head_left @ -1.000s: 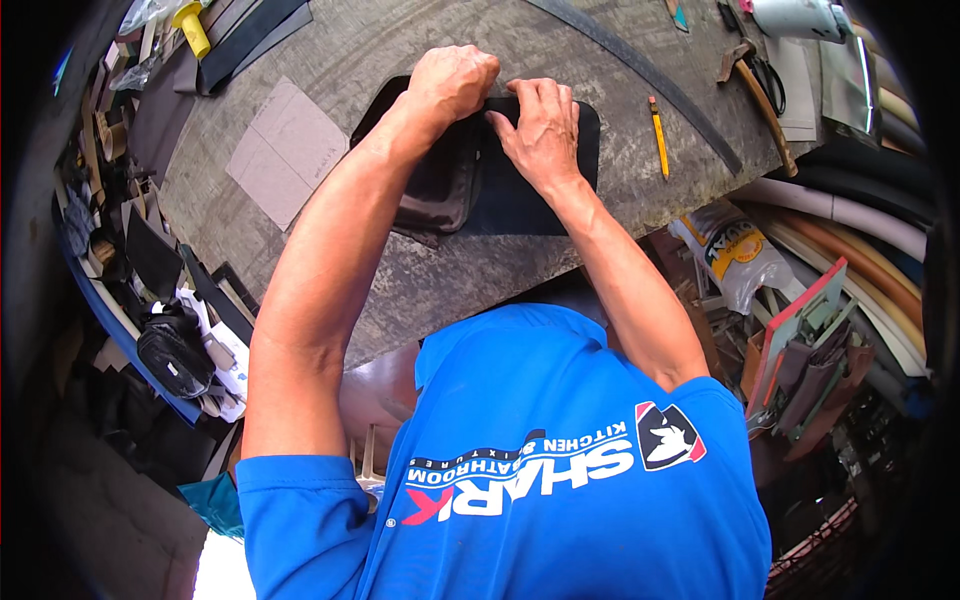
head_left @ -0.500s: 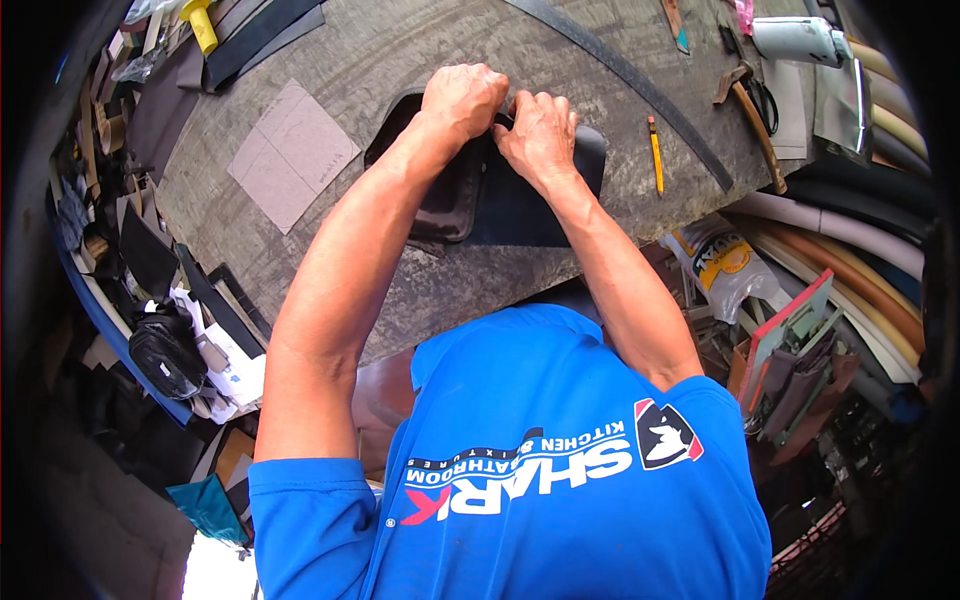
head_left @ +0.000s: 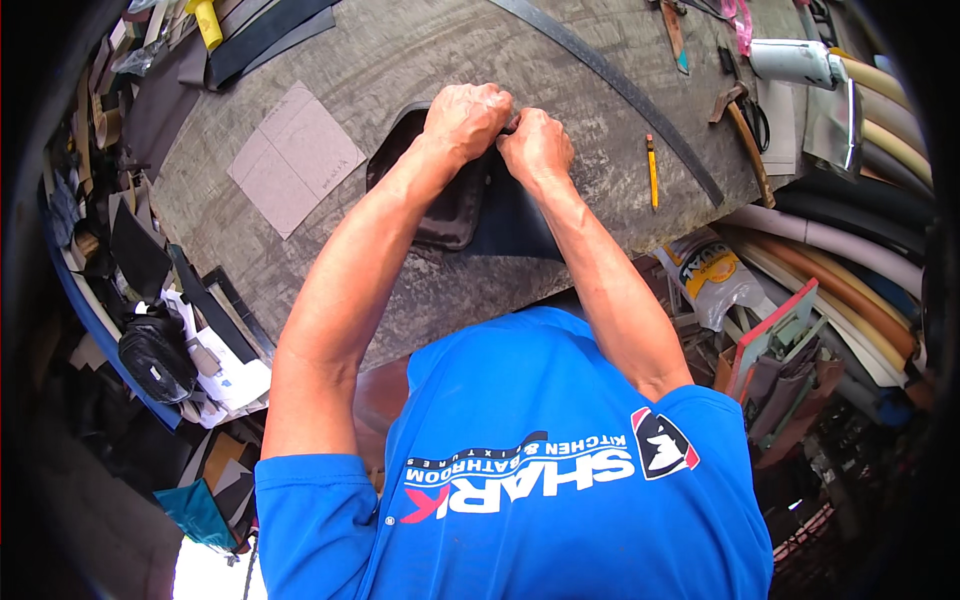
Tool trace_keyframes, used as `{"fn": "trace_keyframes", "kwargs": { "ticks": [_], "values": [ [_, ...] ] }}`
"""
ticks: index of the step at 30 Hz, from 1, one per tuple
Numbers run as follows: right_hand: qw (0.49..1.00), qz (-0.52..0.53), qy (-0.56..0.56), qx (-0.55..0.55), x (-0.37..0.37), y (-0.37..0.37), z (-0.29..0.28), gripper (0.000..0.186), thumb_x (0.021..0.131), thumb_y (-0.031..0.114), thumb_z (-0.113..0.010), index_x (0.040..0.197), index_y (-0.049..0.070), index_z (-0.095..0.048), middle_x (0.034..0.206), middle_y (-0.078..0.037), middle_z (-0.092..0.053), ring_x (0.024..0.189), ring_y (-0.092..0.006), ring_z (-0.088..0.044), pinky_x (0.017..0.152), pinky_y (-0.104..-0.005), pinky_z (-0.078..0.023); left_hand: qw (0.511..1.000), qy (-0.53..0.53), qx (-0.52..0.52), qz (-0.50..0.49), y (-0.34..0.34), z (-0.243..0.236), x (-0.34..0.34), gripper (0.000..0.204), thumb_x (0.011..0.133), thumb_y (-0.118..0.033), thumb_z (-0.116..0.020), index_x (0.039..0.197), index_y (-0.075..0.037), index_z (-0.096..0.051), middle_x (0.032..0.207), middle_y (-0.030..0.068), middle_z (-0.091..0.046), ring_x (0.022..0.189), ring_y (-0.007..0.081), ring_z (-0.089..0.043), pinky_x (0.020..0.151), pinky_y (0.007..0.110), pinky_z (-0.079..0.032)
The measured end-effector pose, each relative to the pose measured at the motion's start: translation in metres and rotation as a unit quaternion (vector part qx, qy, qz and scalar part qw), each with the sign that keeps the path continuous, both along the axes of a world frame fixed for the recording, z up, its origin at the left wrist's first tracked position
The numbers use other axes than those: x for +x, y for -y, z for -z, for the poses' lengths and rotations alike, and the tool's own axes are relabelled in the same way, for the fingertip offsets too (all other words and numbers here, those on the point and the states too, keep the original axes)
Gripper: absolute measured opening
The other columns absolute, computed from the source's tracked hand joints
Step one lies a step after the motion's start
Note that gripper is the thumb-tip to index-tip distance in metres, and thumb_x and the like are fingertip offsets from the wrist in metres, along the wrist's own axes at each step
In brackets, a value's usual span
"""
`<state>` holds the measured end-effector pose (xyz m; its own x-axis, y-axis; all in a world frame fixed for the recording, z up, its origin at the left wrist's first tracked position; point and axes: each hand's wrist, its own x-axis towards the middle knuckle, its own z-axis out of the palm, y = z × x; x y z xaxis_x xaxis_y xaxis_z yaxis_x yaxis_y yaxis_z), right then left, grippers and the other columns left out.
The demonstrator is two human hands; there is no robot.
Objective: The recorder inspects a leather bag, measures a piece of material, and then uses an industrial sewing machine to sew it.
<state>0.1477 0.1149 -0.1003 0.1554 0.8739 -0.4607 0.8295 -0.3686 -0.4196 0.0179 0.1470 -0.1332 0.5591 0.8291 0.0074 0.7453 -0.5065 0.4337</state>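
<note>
A dark leather case or bag piece (head_left: 452, 222) with a raised, rounded rim lies on the worktable (head_left: 330, 290). A smooth black panel (head_left: 515, 232) extends from its right side, partly behind my right forearm. My left hand (head_left: 468, 120) is closed over the far edge of the case. Close beside it, my right hand (head_left: 538, 146) is closed in a pinch on the dark material. The fingertips of both hands are mostly hidden by the knuckles, so exactly which edge they grip cannot be made out.
Left of the case lies a square greyish card (head_left: 296, 160) with drawn lines. To the right are a yellow pencil (head_left: 652, 172), a long dark strip (head_left: 620, 90), a hammer (head_left: 745, 135) and a white can (head_left: 795, 62). Rolled material (head_left: 840, 240) is stacked beyond the table's right edge.
Both hands have come slightly nearer to me, and the right fingers have curled tighter. The black panel that showed right of my right hand is no longer visible there.
</note>
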Motion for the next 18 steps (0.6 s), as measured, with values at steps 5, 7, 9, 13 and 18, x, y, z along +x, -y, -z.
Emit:
{"fn": "trace_keyframes", "kwargs": {
  "ticks": [5,7,9,13,18],
  "values": [
    [0.998,0.023,0.015,-0.051,-0.001,-0.008,0.003,0.020,0.077,0.019,-0.071,0.090,0.004,-0.073,0.095,-0.025,-0.071,0.097,-0.0418,-0.068,0.082,-0.0490,-0.055,1.000,0.027,0.001,-0.003,0.005,0.001,-0.004,0.014,0.081,-0.017,-0.067,0.086,-0.006,-0.060,0.085,0.0135,-0.064,0.083,0.0352,-0.067,0.071,0.047,-0.053],
    [0.998,0.019,0.008,-0.058,-0.001,-0.008,0.003,0.020,0.076,0.019,-0.072,0.090,0.005,-0.074,0.095,-0.024,-0.071,0.096,-0.0416,-0.069,0.082,-0.0487,-0.055,1.000,0.029,0.002,-0.004,0.007,0.001,-0.008,0.014,0.081,-0.017,-0.067,0.086,-0.006,-0.060,0.085,0.0128,-0.063,0.084,0.0343,-0.066,0.072,0.046,-0.053],
    [0.998,0.014,0.002,-0.064,-0.001,-0.007,0.004,0.020,0.075,0.020,-0.073,0.089,0.006,-0.074,0.095,-0.024,-0.071,0.095,-0.0413,-0.069,0.082,-0.0484,-0.055,0.999,0.032,0.003,-0.006,0.008,0.001,-0.010,0.014,0.082,-0.017,-0.067,0.086,-0.006,-0.060,0.086,0.0122,-0.063,0.084,0.0335,-0.066,0.073,0.044,-0.053],
    [0.999,-0.020,-0.001,0.034,0.001,0.006,0.016,0.019,0.072,0.018,-0.073,0.086,0.005,-0.072,0.089,-0.021,-0.071,0.090,-0.0390,-0.069,0.078,-0.0481,-0.054,0.999,0.042,0.012,0.006,0.009,0.002,-0.016,0.014,0.083,-0.018,-0.067,0.087,-0.007,-0.060,0.087,0.0110,-0.063,0.087,0.0315,-0.066,0.078,0.043,-0.052],
    [0.998,-0.020,-0.047,0.047,0.005,0.011,0.003,0.018,0.071,0.016,-0.070,0.084,0.003,-0.070,0.081,-0.020,-0.069,0.083,-0.0364,-0.069,0.073,-0.0468,-0.053,0.998,0.065,0.002,-0.010,0.018,0.002,-0.030,0.015,0.083,-0.018,-0.068,0.090,-0.007,-0.061,0.090,0.0116,-0.062,0.090,0.0306,-0.065,0.080,0.043,-0.050]
  ]
}}
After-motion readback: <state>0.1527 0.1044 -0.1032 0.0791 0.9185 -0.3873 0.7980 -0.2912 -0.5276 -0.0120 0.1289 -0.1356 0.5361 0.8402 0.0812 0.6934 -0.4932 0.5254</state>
